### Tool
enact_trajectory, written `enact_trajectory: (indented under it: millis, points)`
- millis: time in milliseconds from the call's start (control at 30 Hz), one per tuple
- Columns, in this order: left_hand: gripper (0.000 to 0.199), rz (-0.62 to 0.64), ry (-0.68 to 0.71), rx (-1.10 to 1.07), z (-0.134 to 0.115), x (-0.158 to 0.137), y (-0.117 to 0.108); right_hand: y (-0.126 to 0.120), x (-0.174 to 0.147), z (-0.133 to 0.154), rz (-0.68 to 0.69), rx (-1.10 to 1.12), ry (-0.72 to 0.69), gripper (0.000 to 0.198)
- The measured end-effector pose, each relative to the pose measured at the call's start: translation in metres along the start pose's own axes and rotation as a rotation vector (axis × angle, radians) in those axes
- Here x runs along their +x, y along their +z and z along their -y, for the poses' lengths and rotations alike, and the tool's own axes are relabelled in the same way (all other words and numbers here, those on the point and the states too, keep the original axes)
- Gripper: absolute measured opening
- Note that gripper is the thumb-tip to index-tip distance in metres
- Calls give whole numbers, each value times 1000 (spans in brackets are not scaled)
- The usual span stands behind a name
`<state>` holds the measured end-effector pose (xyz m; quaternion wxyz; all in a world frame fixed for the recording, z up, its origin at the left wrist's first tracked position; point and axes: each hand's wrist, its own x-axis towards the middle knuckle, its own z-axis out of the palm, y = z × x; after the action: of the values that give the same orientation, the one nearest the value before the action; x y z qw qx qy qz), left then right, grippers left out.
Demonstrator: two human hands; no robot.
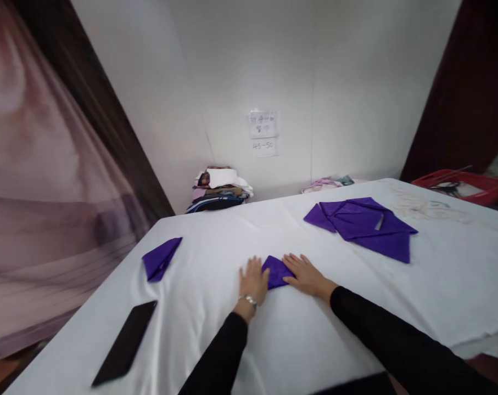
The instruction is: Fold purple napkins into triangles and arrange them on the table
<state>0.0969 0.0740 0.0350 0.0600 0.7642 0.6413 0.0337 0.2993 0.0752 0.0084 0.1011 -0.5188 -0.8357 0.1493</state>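
A small folded piece of purple cloth (275,272) lies flat on the white-covered table (216,247) in front of me. My left hand (253,281) rests at its left edge, fingers stretched out and the thumb touching the cloth. From the other side, my right hand (305,275) lies flat with its fingers and thumb on the cloth's right edge. Neither hand grips anything. Another folded purple cloth (161,259) lies to the left, apart from my hands. Farther back on the right are several overlapping purple cloth pieces (364,222).
A flat black rectangular object (126,343) lies at the table's left. Behind the far edge is a stack of folded fabrics (219,189). A red basket (466,186) stands at the far right, near pale loose strands (430,208). Pink drapery (46,192) hangs on the left.
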Motion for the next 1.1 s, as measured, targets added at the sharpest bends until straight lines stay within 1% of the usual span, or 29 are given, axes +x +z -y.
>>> enact_trajectory:
  millis: [33,67,133,167,267,333,533,633,833,900,933,1000,1033,1067,1100]
  points:
    - [54,-44,87,-11,-11,5,2,2,0,-1,-5,-13,0,71]
    - [55,-59,160,-6,-20,9,6,4,1,-2,-12,-26,0,71]
    - [57,-46,235,19,-29,13,17,7,1,-5,-26,-49,-5,70]
    - [59,-33,245,31,-29,14,23,8,1,-6,-33,-58,-8,70]
    - [60,-30,233,39,-18,11,35,10,1,-8,-36,-79,-21,69]
    - [60,-34,208,34,-6,7,37,10,0,-9,-30,-89,-24,69]
    - [56,-9,85,39,26,-11,28,11,1,-10,-28,-108,-21,69]
    - [54,3,48,42,34,-20,26,12,0,-11,-24,-117,-12,70]
    - [53,-12,11,49,47,-36,26,12,-2,-13,-9,-130,-11,70]
    - [52,-2,-28,23,48,-39,23,11,-2,-12,-2,-132,-7,71]
    - [51,2,-69,5,46,-39,21,11,-3,-12,-1,-132,-6,71]
    - [51,-5,-133,-32,35,-35,16,11,-3,-12,-6,-130,-8,70]
    - [51,-21,-124,-47,28,-32,14,11,-3,-11,-12,-132,-9,70]
    - [52,-44,-78,-58,19,-28,13,11,-3,-11,-18,-135,-10,69]
    - [53,-70,1,-61,10,-24,12,12,-2,-11,-23,-139,-11,69]
